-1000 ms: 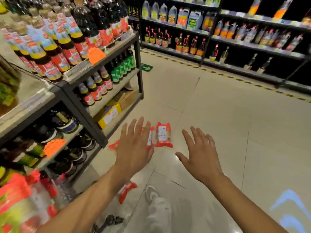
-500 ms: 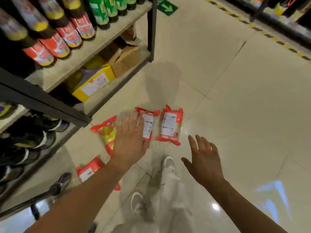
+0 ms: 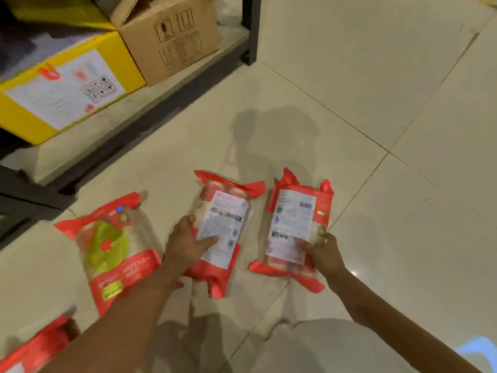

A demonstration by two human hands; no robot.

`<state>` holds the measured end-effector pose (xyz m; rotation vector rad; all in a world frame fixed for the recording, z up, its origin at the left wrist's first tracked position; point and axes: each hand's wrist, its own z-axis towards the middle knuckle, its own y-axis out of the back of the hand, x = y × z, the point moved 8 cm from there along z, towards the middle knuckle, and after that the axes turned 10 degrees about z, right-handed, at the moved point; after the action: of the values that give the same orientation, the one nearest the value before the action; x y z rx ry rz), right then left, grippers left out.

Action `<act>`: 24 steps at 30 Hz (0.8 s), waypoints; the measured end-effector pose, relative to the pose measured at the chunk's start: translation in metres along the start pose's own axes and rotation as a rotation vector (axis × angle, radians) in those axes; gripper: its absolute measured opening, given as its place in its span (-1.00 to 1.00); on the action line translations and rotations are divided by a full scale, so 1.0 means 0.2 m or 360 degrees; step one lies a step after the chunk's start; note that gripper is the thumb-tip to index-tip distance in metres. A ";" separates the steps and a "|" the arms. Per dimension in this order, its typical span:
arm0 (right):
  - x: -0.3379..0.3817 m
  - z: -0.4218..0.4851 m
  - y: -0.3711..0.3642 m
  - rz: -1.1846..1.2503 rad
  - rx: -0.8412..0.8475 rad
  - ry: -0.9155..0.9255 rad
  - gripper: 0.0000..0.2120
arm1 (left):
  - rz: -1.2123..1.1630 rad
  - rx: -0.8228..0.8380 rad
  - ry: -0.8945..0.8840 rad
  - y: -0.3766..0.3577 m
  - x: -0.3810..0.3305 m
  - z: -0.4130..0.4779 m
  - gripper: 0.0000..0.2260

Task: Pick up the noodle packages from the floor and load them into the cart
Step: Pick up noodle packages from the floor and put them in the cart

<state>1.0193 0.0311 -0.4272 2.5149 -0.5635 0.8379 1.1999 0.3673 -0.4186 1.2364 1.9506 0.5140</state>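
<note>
Several red noodle packages lie on the pale tiled floor. My left hand (image 3: 188, 244) grips the middle package (image 3: 226, 211), which lies label side up, thumb on its left edge and fingers across the white label. My right hand (image 3: 321, 253) grips the right package (image 3: 297, 219) at its lower end, also label side up. A third package (image 3: 113, 246) lies face up to the left, untouched. The corner of a fourth package (image 3: 35, 348) shows at the bottom left. No cart is in view.
A low shelf (image 3: 150, 98) runs along the left with a yellow box (image 3: 61, 90) and a brown carton (image 3: 172, 36) on it. Its dark post (image 3: 250, 28) stands at the top centre. My light trouser leg (image 3: 317, 348) is below the hands.
The view has dropped close to the floor. Both hands, open above the packages before, have come down and closed on the middle and right packages.
</note>
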 end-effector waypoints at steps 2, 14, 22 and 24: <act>-0.03 0.08 -0.05 0.0115 0.0044 0.0053 -0.44 | -0.0259 0.0104 0.0134 -0.08 0.08 0.13 -0.10; 0.76 -0.85 0.12 0.0196 0.0123 0.0211 -0.40 | -0.0828 -0.0326 0.0165 0.66 -0.20 -0.69 -0.34; 1.95 -2.70 0.45 0.0189 0.0337 0.0523 -0.40 | -0.1093 -0.0396 0.0002 2.22 -0.53 -2.46 -0.30; 2.05 -3.13 0.46 0.0199 0.0444 0.0565 -0.43 | -0.1101 -0.0466 0.0015 2.46 -0.45 -2.90 -0.35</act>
<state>0.9857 0.1768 0.3120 2.4996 -0.5149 1.4622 1.0635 0.5443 0.3141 0.3337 2.0600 0.4154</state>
